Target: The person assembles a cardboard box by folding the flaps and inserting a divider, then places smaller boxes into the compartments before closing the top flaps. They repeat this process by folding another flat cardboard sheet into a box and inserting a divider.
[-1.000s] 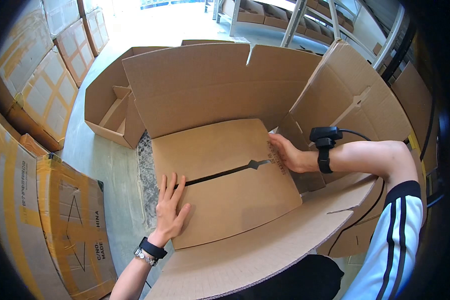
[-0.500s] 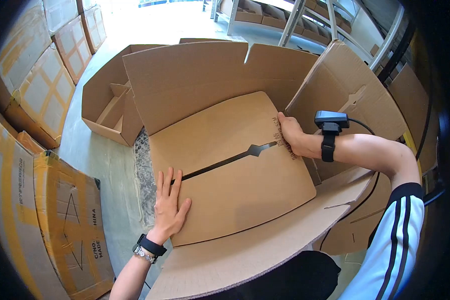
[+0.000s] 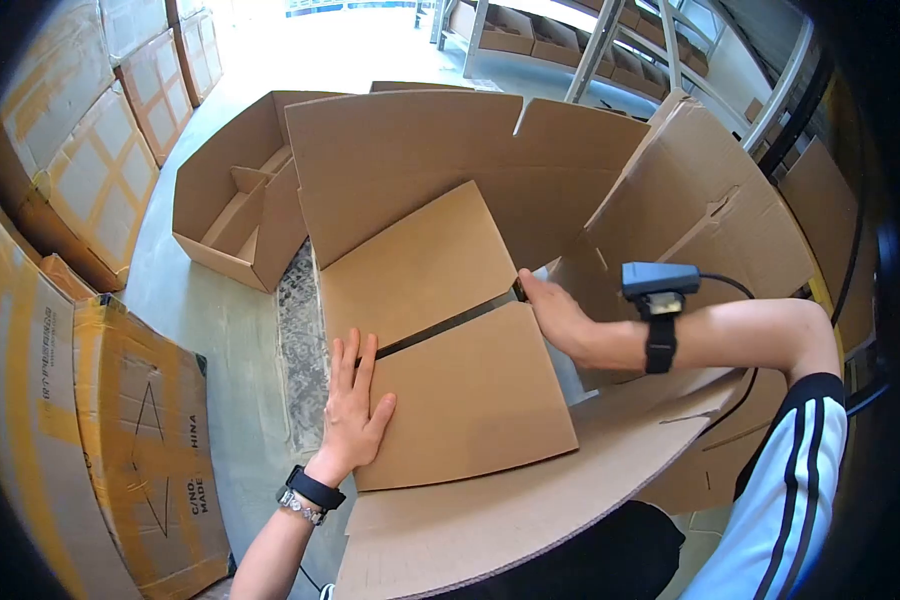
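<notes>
the left hand (image 3: 352, 425) is open, fingers slightly spread, flat on the slotted panel (image 3: 460, 390) inside the open carton (image 3: 410, 150). the panel's dark slot (image 3: 450, 323) runs from those fingertips to the right hand (image 3: 565, 325), its fingers touching there, grip hidden. the divided box (image 3: 275, 240) stands beyond.

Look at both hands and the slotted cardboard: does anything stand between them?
Nothing visible does. The left hand lies flat on the slotted cardboard; the right hand is at its right edge, beside the slot.
</notes>
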